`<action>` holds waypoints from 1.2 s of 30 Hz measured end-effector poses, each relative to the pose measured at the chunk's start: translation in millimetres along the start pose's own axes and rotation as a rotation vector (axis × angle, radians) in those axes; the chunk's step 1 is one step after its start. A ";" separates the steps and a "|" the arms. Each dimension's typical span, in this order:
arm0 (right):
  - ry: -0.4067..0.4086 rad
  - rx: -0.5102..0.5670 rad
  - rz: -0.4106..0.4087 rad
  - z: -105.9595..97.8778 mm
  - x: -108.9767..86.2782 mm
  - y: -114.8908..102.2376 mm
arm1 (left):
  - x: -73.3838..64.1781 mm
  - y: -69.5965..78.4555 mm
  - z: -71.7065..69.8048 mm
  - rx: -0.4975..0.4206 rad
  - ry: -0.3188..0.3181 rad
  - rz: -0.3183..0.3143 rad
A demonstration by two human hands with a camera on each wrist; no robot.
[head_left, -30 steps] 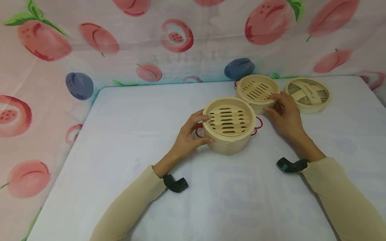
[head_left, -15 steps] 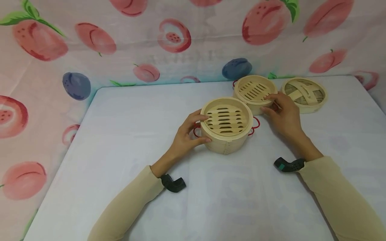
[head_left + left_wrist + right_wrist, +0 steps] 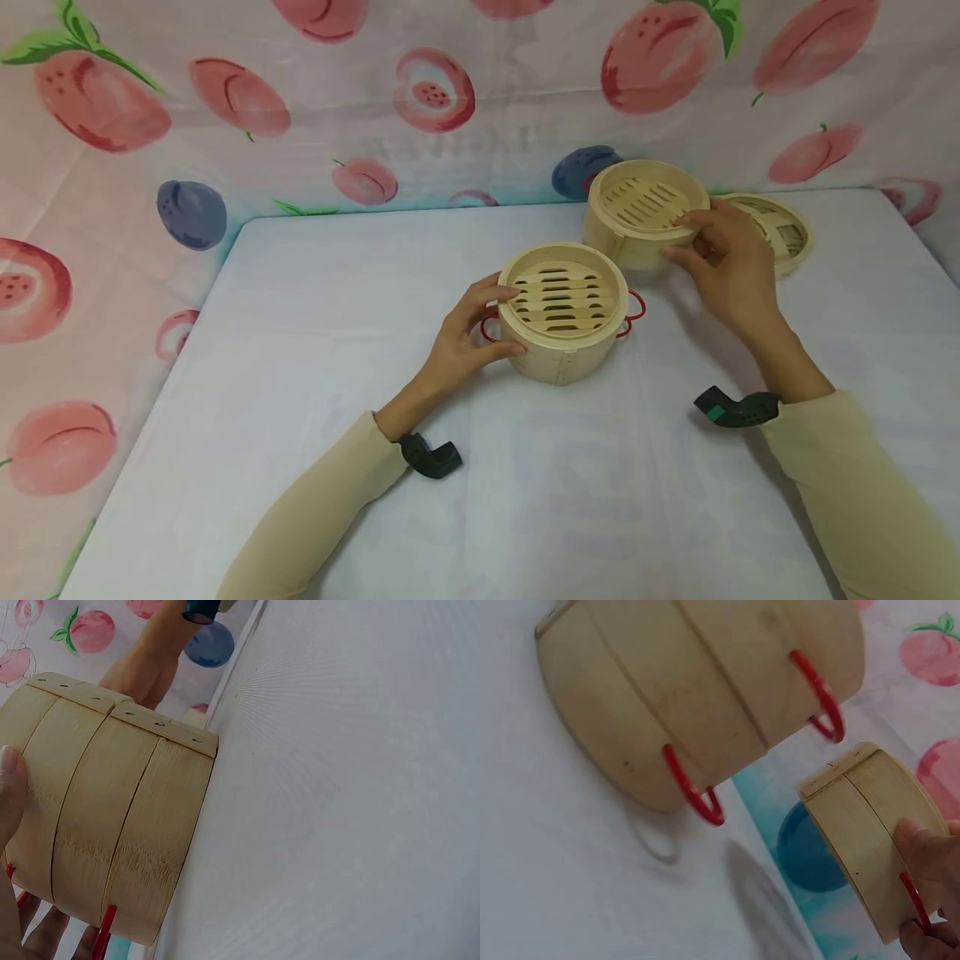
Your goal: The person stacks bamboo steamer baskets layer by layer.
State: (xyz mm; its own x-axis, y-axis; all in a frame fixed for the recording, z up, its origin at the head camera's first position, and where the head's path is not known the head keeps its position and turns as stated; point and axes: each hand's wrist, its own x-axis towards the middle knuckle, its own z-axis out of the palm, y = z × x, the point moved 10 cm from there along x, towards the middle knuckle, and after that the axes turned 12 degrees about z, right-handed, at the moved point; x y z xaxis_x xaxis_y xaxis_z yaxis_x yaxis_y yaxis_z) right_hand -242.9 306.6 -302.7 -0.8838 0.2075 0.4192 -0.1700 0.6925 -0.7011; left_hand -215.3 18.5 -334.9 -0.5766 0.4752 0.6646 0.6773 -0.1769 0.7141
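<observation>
A two-tier stack of bamboo steamer baskets [image 3: 566, 362] with red handles stands upright mid-table, its slatted floor facing up. My left hand [image 3: 468, 325] grips its left side, thumb on the front wall and fingers at the rim and round the far side. In the left wrist view, seams run along the stack's wall [image 3: 142, 795]. My right hand [image 3: 727, 258] pinches a single steamer basket [image 3: 870, 832] by its right side, thumb on the outer wall, near a red handle. That basket is raised off the table, behind and to the right of the stack, its shadow below.
A round steamer lid [image 3: 787, 233] with crossed bamboo strips lies at the back right, partly hidden behind my right hand. The white-covered table [image 3: 360, 275] ends at a fruit-print cloth [image 3: 300, 150] hanging behind. Each wrist wears a dark camera mount [image 3: 431, 457].
My right hand has lifted the single basket up from the table and shifted it slightly right, now overlapping the lid in the head view. The left hand and stack stay put.
</observation>
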 end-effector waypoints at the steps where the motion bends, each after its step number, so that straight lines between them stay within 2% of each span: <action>1: 0.005 0.009 0.000 -2.1 0.8 -1.6 | 1.8 4.5 0.3 -0.001 -0.001 0.001; 5: 0.032 0.033 -0.021 -10.1 1.8 -9.2 | 2.3 5.9 0.4 0.008 -0.003 0.005; 12: -0.021 0.134 0.084 -14.9 -1.1 -11.0 | 1.6 5.5 0.5 -0.007 -0.004 0.006; 15: -0.036 0.172 0.107 -16.4 -1.0 -13.8 | -0.6 0.4 -0.5 -0.012 0.001 0.007; 21: -0.015 0.200 0.081 -24.8 -2.7 -26.9 | -8.9 -22.2 -2.0 0.002 -0.001 0.000; 27: -0.018 0.207 0.111 -28.2 -4.4 -33.3 | -9.9 -24.6 -1.7 -0.005 0.000 0.018; 36: -0.001 0.157 0.054 -32.2 -11.6 -54.2 | -10.0 -25.8 -1.9 0.002 0.001 0.001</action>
State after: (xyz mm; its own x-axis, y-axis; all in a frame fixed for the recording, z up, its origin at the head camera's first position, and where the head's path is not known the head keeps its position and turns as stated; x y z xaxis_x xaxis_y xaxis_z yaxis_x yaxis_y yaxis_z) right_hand -209.3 288.9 -251.0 -0.8940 0.2408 0.3779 -0.1881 0.5637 -0.8043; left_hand -227.9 16.7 -359.5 -0.5763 0.4738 0.6658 0.6789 -0.1759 0.7128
